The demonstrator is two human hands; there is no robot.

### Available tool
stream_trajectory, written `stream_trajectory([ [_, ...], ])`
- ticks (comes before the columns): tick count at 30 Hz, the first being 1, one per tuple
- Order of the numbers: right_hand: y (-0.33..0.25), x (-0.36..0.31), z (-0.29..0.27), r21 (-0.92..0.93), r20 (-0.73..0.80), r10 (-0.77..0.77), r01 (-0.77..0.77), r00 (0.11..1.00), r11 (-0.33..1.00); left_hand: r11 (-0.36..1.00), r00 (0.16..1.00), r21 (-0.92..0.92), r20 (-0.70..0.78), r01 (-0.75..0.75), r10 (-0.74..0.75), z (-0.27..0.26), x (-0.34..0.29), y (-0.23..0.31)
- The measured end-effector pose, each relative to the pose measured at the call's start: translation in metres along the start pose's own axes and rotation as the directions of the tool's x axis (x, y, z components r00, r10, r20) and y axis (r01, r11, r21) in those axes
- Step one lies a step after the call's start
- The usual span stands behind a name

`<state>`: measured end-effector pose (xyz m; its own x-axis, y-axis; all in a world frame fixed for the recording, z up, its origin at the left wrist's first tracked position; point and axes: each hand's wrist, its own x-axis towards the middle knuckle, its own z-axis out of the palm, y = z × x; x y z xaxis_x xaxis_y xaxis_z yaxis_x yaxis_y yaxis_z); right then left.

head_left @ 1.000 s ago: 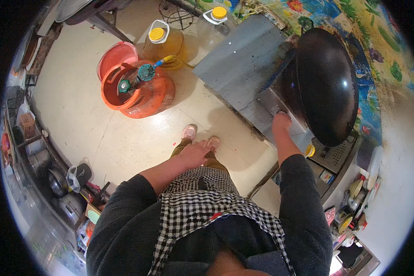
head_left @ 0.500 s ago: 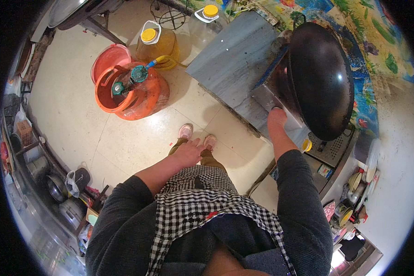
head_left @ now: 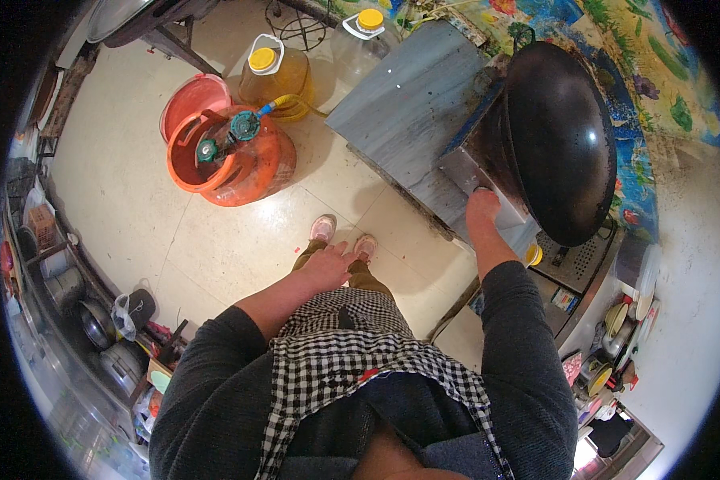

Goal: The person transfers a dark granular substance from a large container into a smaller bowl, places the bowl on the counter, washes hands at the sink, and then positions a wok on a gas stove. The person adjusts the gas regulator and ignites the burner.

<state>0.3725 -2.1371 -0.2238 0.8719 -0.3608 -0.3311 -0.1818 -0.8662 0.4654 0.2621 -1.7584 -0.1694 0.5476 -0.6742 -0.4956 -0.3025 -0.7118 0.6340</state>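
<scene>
My right hand (head_left: 483, 210) reaches to the metal front of a gas stove (head_left: 504, 188), its fingers closed round a small dark knob (head_left: 481, 190) that they mostly cover. A large black wok (head_left: 564, 144) rests on the stove, tilted so that its dark, shiny surface faces me. In front of my checked apron (head_left: 336, 312), my left hand (head_left: 328, 266) hangs with its fingers apart and nothing in it.
An orange gas cylinder (head_left: 256, 172) with a green valve and yellow hose stands on the floor at left, beside a pink bucket (head_left: 192, 100). Yellow-capped jugs (head_left: 274, 76) are behind it. The grey counter (head_left: 412, 112) has a near edge by my legs. Shelved pots (head_left: 96, 324) line the left.
</scene>
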Motion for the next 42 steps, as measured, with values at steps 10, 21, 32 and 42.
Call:
stream_trajectory([
  [10, -0.002, 0.001, -0.002, -0.021, -0.007, 0.002, -0.002, 1.000, 1.000, 0.999, 1.000, -0.038, -0.017, 0.008, -0.009, 0.003, -0.006, -0.001],
  [21, 0.000, -0.003, -0.014, -0.006, 0.021, -0.051, 0.051, 0.998, 0.999, 0.996, 0.996, -0.035, 0.048, 0.079, -0.077, -0.004, -0.007, 0.006],
  [32, -0.002, 0.003, 0.000, 0.008, 0.054, 0.065, -0.066, 0.996, 0.998, 0.997, 0.999, -0.047, 0.008, 0.053, -0.053, -0.001, -0.007, 0.004],
  [42, -0.002, 0.007, 0.003, 0.013, 0.070, 0.055, -0.056, 0.996, 0.998, 0.997, 0.997, -0.042, 0.047, 0.071, -0.069, -0.002, -0.006, 0.003],
])
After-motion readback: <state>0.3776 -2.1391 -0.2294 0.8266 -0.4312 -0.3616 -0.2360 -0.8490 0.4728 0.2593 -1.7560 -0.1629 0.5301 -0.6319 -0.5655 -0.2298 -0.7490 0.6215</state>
